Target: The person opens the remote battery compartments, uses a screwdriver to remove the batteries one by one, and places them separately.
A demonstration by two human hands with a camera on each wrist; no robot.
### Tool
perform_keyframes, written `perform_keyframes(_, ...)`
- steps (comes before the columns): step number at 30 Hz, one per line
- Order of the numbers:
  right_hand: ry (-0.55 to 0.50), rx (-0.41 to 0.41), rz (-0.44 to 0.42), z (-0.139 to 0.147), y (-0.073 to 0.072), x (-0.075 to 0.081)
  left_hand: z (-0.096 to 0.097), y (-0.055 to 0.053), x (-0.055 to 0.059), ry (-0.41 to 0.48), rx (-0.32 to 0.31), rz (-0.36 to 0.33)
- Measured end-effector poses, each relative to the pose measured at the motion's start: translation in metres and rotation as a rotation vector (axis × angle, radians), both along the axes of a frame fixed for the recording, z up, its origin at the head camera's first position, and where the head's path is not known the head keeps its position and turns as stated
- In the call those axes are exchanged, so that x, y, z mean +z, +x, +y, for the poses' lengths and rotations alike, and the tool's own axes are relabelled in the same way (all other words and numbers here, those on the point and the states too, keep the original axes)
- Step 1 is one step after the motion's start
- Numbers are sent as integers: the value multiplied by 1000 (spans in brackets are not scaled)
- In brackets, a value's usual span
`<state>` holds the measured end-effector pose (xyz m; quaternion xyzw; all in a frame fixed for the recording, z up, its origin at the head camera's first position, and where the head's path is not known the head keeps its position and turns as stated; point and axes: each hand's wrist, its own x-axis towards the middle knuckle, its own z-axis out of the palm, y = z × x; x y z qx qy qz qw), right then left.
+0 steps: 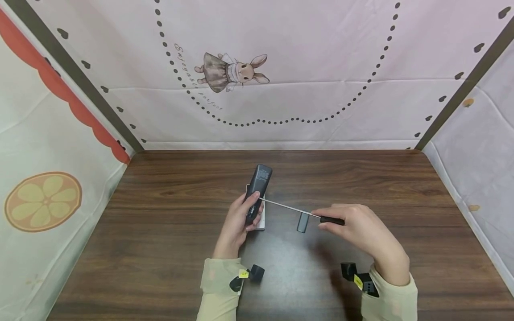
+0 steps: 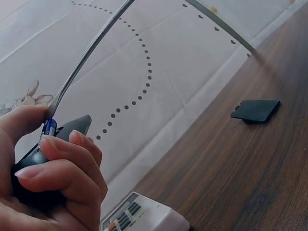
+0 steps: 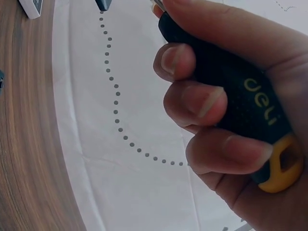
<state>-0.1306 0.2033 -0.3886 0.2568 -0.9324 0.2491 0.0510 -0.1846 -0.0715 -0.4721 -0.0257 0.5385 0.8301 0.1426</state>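
The fingers of the left hand (image 1: 239,214) were curled round a dark remote control (image 1: 263,177), thumb laid over its face; those of the right hand (image 1: 357,223) were clamped on a screwdriver (image 3: 238,89), wrapped about its dark handle with the thumb along the top. The metal shaft crossed the gap between the hands, and its tip met the end of a blue battery (image 2: 49,128) in the remote control, just beside the left thumb. The left hand came up from below with the remote control tilted, its upper end leaning right; the right hand was bent at the wrist, knuckles up, pointing leftward. Both forearms wore pale sleeves (image 1: 220,285) with small black cameras (image 1: 257,273) strapped at the wrists.

Beneath the remote control, partly hidden by it and the left hand, a white device (image 2: 161,216) lay on the brown wood-grained table (image 1: 160,249). A small dark cover (image 1: 303,223) lay between the hands, under the line of the shaft. A white cloth (image 1: 305,58) with a printed rabbit and dotted lines rose behind, and more patterned cloth flanked both sides.

The hands worked near the middle, well apart from either side edge; wood stretched left and right of them, and the table's far edge ran beyond the remote control's top.
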Motion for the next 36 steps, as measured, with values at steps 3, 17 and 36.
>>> perform_keyframes(3, -3, 2, -1, 1, 0, 1, 1, 1, 1, -1, 8, -6)
perform_keyframes(17, 15, -4, 57, 0, -1, 0, 4, 1, 1, 89, -34, 23)
perform_keyframes(36, 4, 1, 101, -5, -2, 0, 2, 1, -1, 143, -49, 7)
